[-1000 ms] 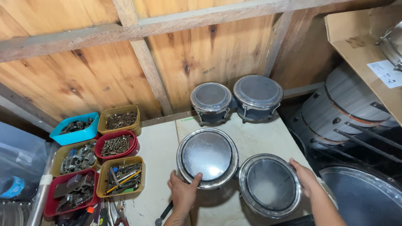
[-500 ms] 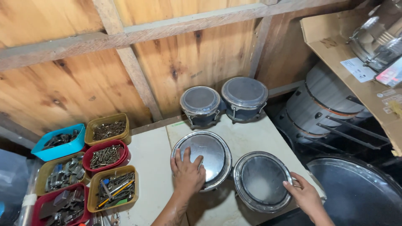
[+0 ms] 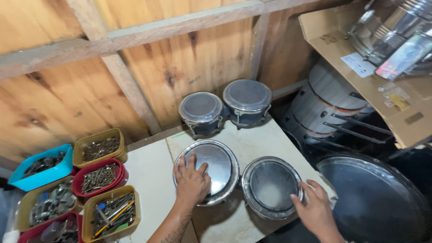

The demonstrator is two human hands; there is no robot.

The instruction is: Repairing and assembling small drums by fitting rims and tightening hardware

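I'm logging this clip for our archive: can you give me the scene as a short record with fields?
Setting: pale worktop against a wooden plank wall
Left hand: palm flat on the larger round chrome-rimmed drum
Right hand: fingers on the rim of the smaller round chrome-rimmed drum
Behind: two small dark-shelled drums
Left side: coloured plastic tubs of screws and hardware

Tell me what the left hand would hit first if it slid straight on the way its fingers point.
The left hand lies flat on the near-left drum, fingers pointing away. It would probably meet the small dark drum by the wooden wall first.
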